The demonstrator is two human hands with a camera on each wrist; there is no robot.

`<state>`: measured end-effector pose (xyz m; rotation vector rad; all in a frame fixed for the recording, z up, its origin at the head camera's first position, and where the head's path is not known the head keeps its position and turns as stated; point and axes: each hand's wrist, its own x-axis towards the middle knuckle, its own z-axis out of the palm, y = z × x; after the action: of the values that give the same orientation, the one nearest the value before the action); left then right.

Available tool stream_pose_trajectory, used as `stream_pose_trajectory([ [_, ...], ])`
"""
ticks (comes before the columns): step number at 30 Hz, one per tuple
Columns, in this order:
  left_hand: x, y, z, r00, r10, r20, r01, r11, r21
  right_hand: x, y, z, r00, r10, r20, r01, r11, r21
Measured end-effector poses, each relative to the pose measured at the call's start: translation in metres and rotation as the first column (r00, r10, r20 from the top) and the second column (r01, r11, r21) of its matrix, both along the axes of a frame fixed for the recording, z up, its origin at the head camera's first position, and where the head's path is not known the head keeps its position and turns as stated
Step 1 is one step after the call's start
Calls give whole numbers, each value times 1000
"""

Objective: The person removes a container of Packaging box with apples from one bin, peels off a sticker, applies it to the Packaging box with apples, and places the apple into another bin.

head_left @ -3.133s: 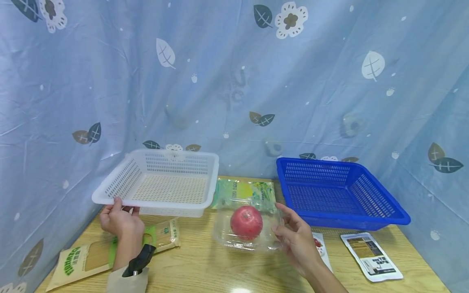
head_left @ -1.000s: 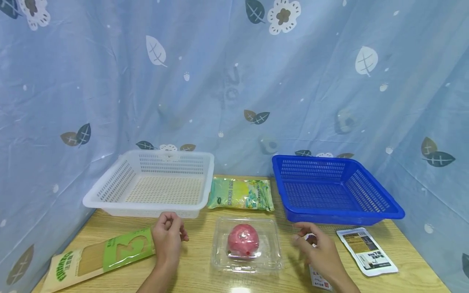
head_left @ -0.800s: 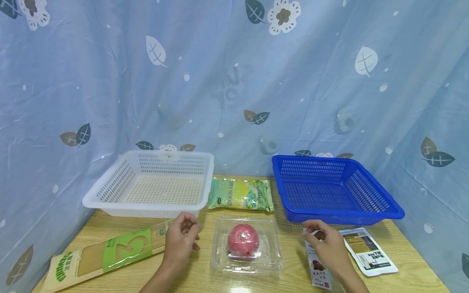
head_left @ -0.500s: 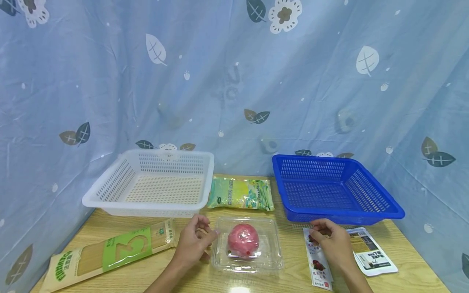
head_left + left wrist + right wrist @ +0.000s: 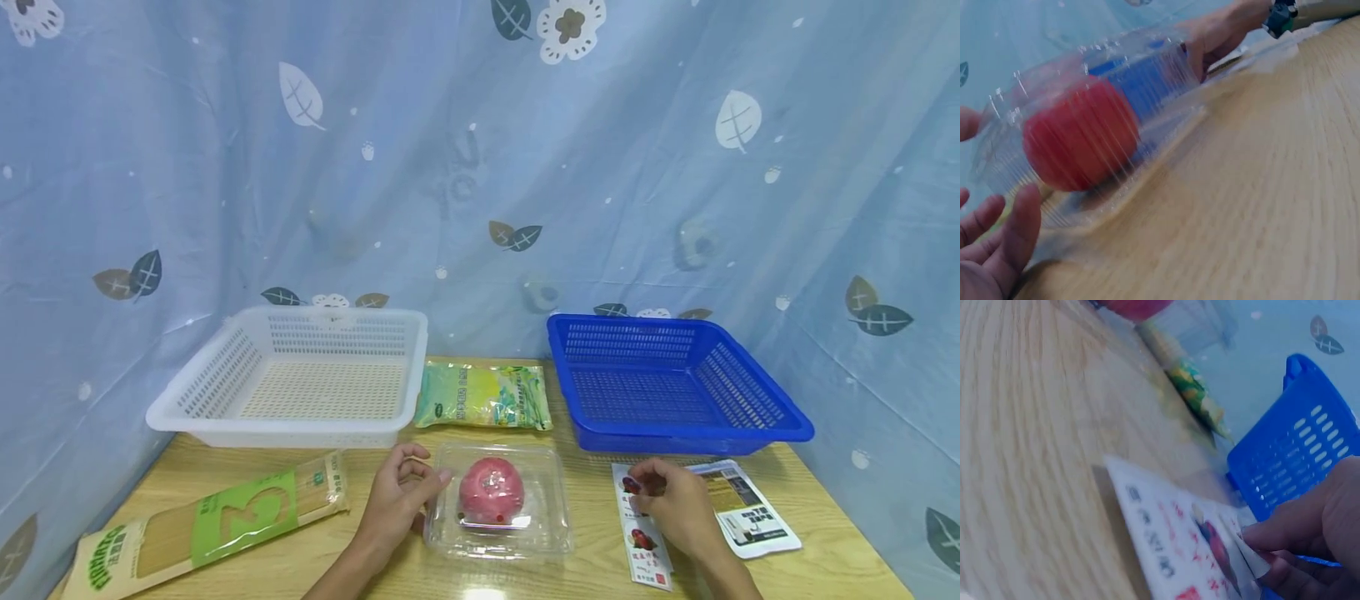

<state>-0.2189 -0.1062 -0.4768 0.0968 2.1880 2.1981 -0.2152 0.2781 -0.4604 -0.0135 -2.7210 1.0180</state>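
A clear plastic clamshell box (image 5: 536, 533) stands at the table's front middle with a round red fruit (image 5: 491, 490) inside. My left hand (image 5: 401, 500) is at its left edge; in the left wrist view the fingers are spread loosely near the box corner, not curled round it. To the right, a long white packet printed with red fruit (image 5: 643, 546) lies before the blue basket. My right hand (image 5: 678, 508) is over its right side, and in the right wrist view thumb and finger pinch the edge of the packet (image 5: 1166, 544).
An empty white basket (image 5: 285, 435) stands at back left, a blue basket (image 5: 675, 437) at back right. Between them lies a green-yellow bag (image 5: 483, 397). A noodle packet (image 5: 210, 525) is at front left, a white-and-black pouch (image 5: 750, 508) beyond my right hand.
My left hand has left the white basket and come right to the clamshell box. My right hand has let go of that box and moved right to the white packet, now pinching it.
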Motion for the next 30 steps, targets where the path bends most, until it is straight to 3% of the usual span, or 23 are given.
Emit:
stream_pose_trajectory([
  [6,1,0,-4,999,-15,-45,16,999,30,-2,6,0,996,-1,84,-1,1000,23],
  [17,-2,0,-3,999,-21,-29,23,999,48,-5,9,-2,997,12,74,-21,993,116],
  [30,2,0,-6,999,-1,-42,5,997,74,-4,7,-3,994,8,106,-17,996,84],
])
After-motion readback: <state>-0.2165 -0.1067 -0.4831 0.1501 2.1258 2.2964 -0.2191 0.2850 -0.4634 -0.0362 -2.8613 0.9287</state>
